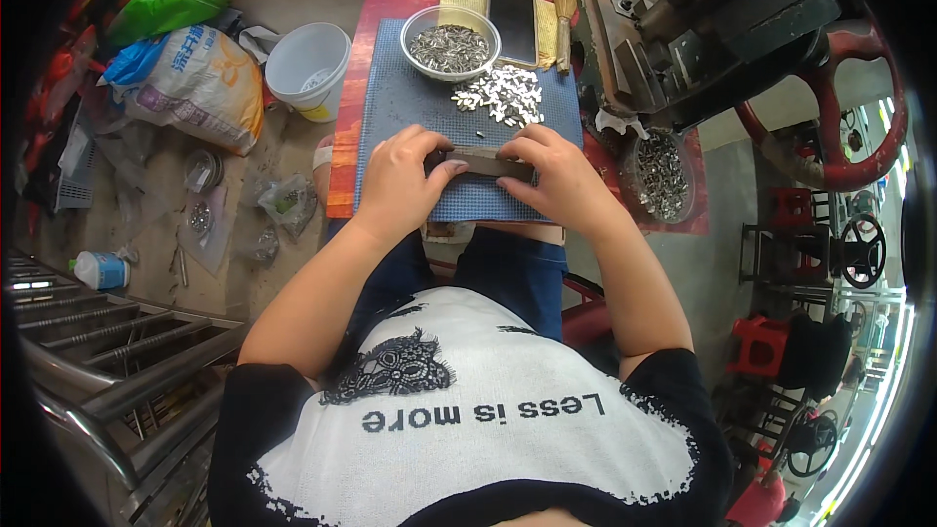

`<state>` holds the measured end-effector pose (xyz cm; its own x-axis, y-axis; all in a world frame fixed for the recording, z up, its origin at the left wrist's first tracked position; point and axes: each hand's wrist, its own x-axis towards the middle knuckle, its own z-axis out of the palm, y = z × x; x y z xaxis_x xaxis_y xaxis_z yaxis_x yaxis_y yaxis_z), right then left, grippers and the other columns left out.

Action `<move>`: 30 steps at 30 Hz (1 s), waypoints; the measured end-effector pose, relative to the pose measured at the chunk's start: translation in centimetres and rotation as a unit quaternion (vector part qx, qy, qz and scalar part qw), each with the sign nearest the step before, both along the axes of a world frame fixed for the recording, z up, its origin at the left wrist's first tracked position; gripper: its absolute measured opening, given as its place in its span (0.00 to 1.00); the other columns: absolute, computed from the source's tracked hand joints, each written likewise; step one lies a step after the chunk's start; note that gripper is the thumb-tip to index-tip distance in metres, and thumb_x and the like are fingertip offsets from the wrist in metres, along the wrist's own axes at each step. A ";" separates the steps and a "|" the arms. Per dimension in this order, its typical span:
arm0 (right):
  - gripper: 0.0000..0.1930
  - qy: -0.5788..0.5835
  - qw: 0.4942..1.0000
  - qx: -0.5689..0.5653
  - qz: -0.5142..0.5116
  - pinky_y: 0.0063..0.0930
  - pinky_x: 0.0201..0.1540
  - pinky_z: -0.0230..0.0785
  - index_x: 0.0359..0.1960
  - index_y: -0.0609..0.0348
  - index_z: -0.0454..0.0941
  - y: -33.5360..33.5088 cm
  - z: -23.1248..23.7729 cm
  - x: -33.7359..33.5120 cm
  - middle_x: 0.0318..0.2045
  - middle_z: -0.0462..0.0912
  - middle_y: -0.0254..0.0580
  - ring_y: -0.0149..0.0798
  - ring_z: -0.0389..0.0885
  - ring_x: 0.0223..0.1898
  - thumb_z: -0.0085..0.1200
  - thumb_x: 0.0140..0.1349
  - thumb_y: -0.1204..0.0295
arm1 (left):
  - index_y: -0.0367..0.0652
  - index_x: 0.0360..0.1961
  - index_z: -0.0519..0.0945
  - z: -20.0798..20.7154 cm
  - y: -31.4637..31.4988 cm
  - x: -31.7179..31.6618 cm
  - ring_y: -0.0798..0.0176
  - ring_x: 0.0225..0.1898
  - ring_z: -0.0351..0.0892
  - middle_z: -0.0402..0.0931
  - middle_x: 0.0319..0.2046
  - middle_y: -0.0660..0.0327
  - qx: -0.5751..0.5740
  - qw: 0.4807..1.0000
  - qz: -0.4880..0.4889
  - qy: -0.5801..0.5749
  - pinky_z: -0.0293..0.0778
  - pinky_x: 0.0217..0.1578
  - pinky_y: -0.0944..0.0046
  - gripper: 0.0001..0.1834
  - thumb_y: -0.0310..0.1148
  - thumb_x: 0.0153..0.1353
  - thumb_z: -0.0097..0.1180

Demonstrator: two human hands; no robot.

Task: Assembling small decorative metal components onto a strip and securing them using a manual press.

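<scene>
My left hand [398, 181] and my right hand [558, 181] grip opposite ends of a dark flat bar [482, 165]. Thumbs press on its near side while the fingers curl over its far side. The bar lies crosswise at a blue textured mat [400, 107], near the mat's front part. Just beyond it sits one small dark piece [479, 135]. Farther off, a loose pile of small shiny metal pieces [503, 95] is spread on the mat. Beside that pile, a clear round bowl [407, 57] holds many small metal parts.
A phone [512, 24] and a small straw brush [565, 15] lie at the far side. A machine [673, 49] with a red handwheel [851, 161] stands right, above a tub of metal parts [661, 176]. A white bucket [337, 88] and full bags [200, 88] are left.
</scene>
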<state>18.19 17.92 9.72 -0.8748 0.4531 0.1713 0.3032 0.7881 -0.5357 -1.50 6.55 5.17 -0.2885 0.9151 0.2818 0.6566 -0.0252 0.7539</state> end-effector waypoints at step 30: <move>0.13 0.060 0.969 -0.028 -0.237 0.24 0.38 0.72 0.41 0.63 0.82 2.6 -1.0 2.8 0.34 0.81 0.40 0.32 0.78 0.32 0.66 0.55 0.72 | 0.38 0.35 0.84 -0.3 -0.4 0.3 0.48 0.36 0.79 0.79 0.32 0.55 0.027 0.999 0.016 -0.005 0.73 0.40 0.54 0.13 0.36 0.55 0.68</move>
